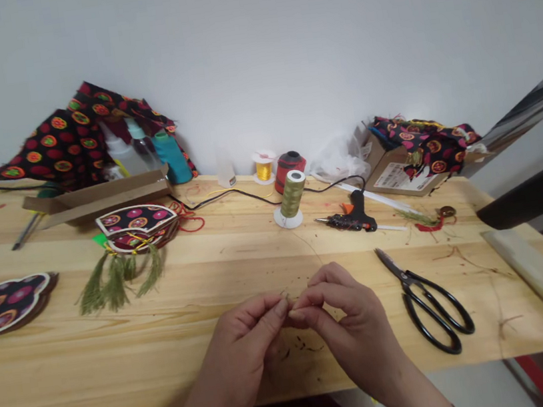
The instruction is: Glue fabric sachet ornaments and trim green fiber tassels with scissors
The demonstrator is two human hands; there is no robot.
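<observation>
Both my hands meet over the near middle of the wooden table [121, 359]. My left hand [250, 341] and my right hand [348, 317] are each closed in a pinch, fingertips almost touching, on a thin olive-green thread [291, 293]. The thread runs in a faint curve up toward an olive-green thread spool [292, 197] standing upright behind my hands. Small thread scraps lie on the wood just below my fingers.
Black scissors [432, 305] lie right of my right hand, a black glue gun [352, 219] behind them. Patterned fabric pieces with green tassels [126, 251] sit at left. Red [289, 167] and gold [264, 167] spools, bottles, cardboard boxes and fabric line the wall.
</observation>
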